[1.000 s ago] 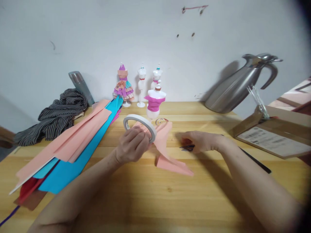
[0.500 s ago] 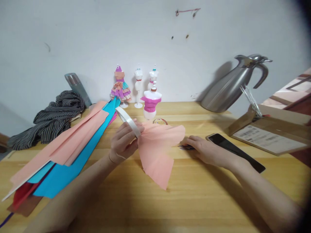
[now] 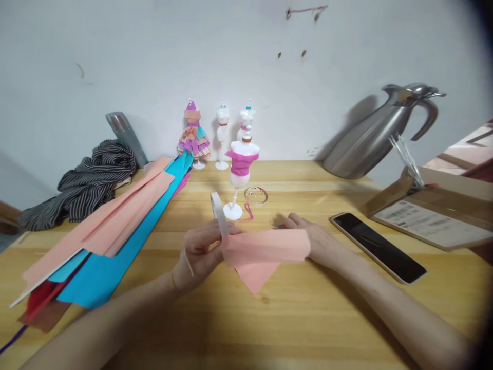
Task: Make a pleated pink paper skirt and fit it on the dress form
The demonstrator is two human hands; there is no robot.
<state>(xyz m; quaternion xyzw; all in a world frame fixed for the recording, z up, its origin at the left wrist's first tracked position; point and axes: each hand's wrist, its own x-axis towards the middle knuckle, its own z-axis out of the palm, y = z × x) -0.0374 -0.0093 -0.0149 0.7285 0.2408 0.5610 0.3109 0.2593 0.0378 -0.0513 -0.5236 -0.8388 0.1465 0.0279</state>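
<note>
Left hand: the left hand [image 3: 201, 244] pinches the tape roll [image 3: 221, 218] and the gathered end of the pink paper [image 3: 265, 247] together, thumb below, fingers above.
Pink paper: it spreads out from that pinch, raised above the front of the desk [image 3: 231, 331], one strip reaching toward the other hand and a pointed corner hanging below.
Right hand: the right hand [image 3: 316, 237] lies low over the desk, its fingers beside a thin dark object too blurred to name; whether it grasps that, I cannot tell.
Paper's far end: it overlaps the right wrist side in this view; touching or apart, I cannot tell.
Grip advice: a firm pinch right at the gathers should hold the folds together, while squeezing further out would probably crush the sheet.
Tape roll: it stands nearly edge-on; tilting it clear of the paper would likely stop it creasing the gathers.
Loose corner: best left free, since a tug there could tear thin paper.
Dress form: the dress form [image 3: 242, 164] in its magenta wrap stands just beyond the roll, so small, low movements seem safest.
Round clear dish: the round clear dish [image 3: 256, 196] sits beside the form; sweeping the sheet wide could catch it.
</note>
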